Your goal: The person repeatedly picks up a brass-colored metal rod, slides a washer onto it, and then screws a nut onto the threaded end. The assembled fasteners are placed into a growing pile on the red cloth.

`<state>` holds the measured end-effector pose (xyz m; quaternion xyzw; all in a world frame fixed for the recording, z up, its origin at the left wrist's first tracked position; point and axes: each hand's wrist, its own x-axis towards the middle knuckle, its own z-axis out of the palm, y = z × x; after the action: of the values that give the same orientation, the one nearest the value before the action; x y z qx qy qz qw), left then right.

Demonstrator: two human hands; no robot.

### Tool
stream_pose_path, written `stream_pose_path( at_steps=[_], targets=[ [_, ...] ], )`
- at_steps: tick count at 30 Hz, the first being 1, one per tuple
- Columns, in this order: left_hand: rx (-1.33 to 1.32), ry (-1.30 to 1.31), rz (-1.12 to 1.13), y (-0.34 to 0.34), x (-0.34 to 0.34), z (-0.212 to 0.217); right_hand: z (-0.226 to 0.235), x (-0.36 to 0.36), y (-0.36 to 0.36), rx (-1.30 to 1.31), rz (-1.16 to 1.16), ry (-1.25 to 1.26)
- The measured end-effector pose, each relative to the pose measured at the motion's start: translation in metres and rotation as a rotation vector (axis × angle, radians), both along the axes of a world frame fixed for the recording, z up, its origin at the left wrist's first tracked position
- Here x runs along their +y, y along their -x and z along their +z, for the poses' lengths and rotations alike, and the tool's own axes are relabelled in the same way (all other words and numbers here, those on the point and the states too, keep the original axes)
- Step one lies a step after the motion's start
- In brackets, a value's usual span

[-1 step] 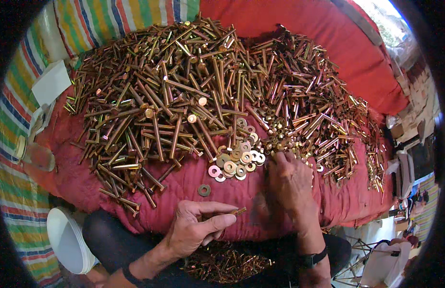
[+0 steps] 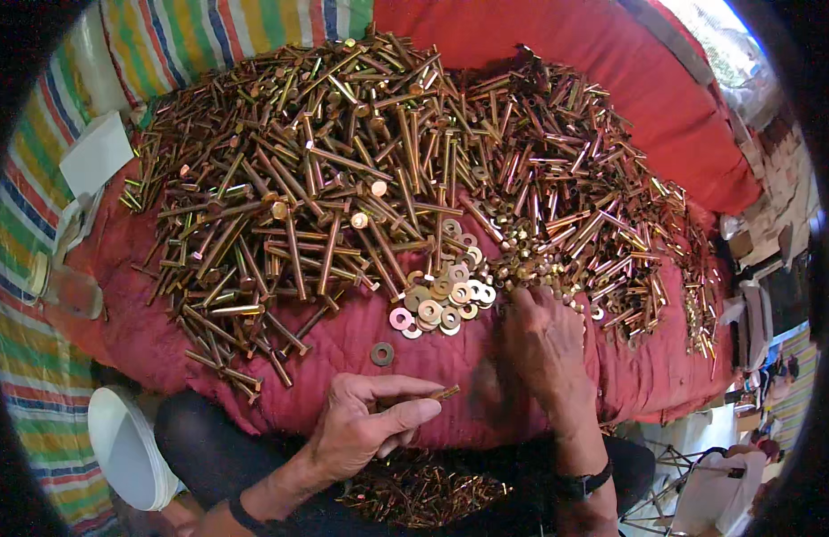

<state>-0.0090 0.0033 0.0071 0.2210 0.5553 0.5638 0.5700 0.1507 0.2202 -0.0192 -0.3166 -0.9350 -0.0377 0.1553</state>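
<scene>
My left hand is closed, pinching a bolt between thumb and forefinger; its threaded end pokes out to the right and the rest is hidden by the hand. Farther right, my right hand reaches with bent, drawn-together fingers into the near edge of a heap of small brass-coloured nuts. Its fingertips are in shadow, so anything between them is hidden. Left of that hand lies a cluster of flat washers. One loose washer rests apart, just beyond my left hand.
A big heap of long hex bolts covers the left and middle of the red padded cloth. Shorter bolts are piled at right. More fasteners lie below, between my legs. A white bucket stands at left.
</scene>
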Motion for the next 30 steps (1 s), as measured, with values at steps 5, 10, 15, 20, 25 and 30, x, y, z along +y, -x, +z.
stream_pose_path(
  at_steps=[5, 10, 15, 20, 25, 30],
  targets=[
    [-0.007, -0.020, 0.022, 0.003, -0.002, 0.002, -0.002, -0.001, -0.007, -0.011, 0.023, 0.054],
    [0.006, -0.049, 0.064, 0.006, -0.002, 0.000, 0.018, 0.000, -0.010, 0.167, 0.081, 0.272],
    [-0.012, -0.064, 0.045, 0.008, -0.003, -0.002, 0.057, -0.043, -0.026, 0.357, 0.274, 0.869],
    [-0.154, -0.068, -0.070, 0.015, -0.009, -0.004, 0.064, -0.061, -0.018, 0.413, 0.465, 0.864],
    [-0.404, -0.011, -0.183, 0.021, -0.010, -0.009, 0.061, -0.058, -0.020, 0.330, 0.594, 0.761],
    [-0.069, -0.087, -0.135, 0.014, -0.010, -0.010, 0.057, -0.060, -0.020, 0.342, 0.575, 0.829]
  ],
)
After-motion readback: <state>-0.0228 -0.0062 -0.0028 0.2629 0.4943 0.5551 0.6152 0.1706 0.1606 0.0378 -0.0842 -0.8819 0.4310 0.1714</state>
